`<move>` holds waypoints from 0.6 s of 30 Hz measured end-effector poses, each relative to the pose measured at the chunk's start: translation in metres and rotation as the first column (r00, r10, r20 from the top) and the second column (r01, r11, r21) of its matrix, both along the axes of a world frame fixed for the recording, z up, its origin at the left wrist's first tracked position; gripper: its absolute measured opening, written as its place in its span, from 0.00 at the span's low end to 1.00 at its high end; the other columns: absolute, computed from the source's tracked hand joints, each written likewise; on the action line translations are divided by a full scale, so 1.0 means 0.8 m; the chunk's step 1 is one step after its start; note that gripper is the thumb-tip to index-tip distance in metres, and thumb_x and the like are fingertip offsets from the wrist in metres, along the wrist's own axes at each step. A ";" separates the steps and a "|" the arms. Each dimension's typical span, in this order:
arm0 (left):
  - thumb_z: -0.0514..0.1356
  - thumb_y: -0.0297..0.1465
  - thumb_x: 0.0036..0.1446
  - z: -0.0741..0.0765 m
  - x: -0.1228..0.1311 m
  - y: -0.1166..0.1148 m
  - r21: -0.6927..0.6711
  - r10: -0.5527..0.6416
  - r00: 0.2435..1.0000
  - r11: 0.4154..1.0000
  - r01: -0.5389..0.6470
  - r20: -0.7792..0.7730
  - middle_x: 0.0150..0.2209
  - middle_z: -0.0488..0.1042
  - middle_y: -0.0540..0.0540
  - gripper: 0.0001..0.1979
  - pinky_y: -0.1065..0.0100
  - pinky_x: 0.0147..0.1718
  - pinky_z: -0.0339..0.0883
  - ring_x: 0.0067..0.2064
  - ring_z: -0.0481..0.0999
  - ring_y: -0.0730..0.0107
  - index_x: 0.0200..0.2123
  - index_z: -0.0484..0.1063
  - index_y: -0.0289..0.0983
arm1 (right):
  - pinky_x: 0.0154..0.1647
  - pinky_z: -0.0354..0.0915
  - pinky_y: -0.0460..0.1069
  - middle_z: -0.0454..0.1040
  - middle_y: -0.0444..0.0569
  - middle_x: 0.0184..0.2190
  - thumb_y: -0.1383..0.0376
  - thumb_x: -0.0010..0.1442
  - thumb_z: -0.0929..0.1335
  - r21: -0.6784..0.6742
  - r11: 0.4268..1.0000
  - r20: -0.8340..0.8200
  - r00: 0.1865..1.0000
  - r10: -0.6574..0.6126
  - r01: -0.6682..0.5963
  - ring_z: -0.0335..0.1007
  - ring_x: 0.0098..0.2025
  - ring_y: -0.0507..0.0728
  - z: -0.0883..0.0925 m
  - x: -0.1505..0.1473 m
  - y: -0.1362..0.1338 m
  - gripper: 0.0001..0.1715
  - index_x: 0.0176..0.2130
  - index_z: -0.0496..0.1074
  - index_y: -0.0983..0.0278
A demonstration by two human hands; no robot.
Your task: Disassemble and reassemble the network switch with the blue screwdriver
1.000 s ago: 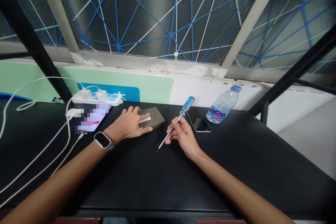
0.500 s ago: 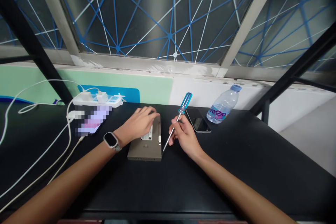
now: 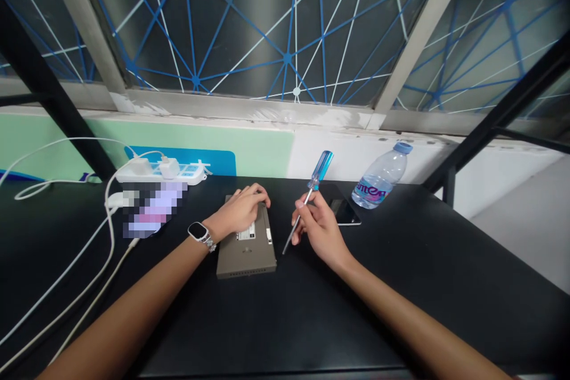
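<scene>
Screwdriver is pinched firmly by the fingers of the right hand, its tip angled down just beside the grey metal box. The box's long axis runs away from the body, and it is held on the desk under the curled left hand.

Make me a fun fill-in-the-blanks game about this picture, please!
1. The right hand holds a screwdriver with a ____ handle.
2. The wristwatch is on the ____ wrist.
3. The tabletop under the flat metal box is ____.

Missing words: blue; left; black.
</scene>
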State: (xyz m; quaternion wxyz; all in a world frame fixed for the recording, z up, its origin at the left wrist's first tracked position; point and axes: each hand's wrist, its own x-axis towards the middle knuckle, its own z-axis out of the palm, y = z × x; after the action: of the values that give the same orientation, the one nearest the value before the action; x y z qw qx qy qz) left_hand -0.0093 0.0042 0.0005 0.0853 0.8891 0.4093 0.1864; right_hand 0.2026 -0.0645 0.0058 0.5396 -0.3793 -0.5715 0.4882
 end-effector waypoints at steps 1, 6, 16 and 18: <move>0.45 0.18 0.58 0.000 -0.001 0.000 0.001 0.001 1.000 1.000 -0.001 -0.002 0.53 0.68 0.46 0.21 0.50 0.50 0.63 0.50 0.70 0.59 0.43 0.71 0.42 | 0.15 0.63 0.43 0.70 0.35 0.25 0.52 0.66 0.66 0.028 0.999 0.017 1.000 -0.015 0.015 0.70 0.16 0.49 0.004 -0.001 0.002 0.15 0.40 0.57 0.57; 0.45 0.21 0.61 0.002 -0.001 -0.003 0.032 0.008 1.000 0.999 -0.007 -0.015 0.52 0.68 0.44 0.18 0.52 0.49 0.63 0.49 0.71 0.58 0.43 0.71 0.41 | 0.18 0.65 0.45 0.70 0.38 0.25 0.52 0.66 0.65 0.200 0.978 0.156 0.984 -0.084 0.052 0.70 0.17 0.49 0.038 -0.018 0.027 0.14 0.40 0.59 0.58; 0.46 0.22 0.61 0.002 0.003 -0.001 0.040 0.022 0.999 0.999 -0.021 -0.037 0.45 0.71 0.42 0.15 0.53 0.47 0.65 0.45 0.73 0.57 0.39 0.72 0.38 | 0.17 0.64 0.47 0.67 0.39 0.25 0.48 0.66 0.63 0.345 0.938 0.302 0.941 -0.151 0.039 0.69 0.17 0.50 0.066 -0.068 0.072 0.16 0.38 0.58 0.56; 0.45 0.22 0.62 0.001 0.004 -0.001 0.039 0.025 0.999 0.999 -0.024 -0.026 0.45 0.71 0.42 0.16 0.52 0.49 0.65 0.46 0.73 0.57 0.39 0.72 0.38 | 0.18 0.65 0.48 0.67 0.39 0.25 0.49 0.66 0.63 0.378 0.925 0.320 0.931 -0.176 0.045 0.69 0.18 0.51 0.063 -0.065 0.074 0.15 0.37 0.59 0.56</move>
State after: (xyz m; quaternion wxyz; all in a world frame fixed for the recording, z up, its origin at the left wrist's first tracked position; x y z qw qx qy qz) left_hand -0.0063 0.0034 0.0015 0.0605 0.8878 0.4176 0.1837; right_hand 0.1504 -0.0055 0.0565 0.5178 -0.3849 -0.7157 0.2673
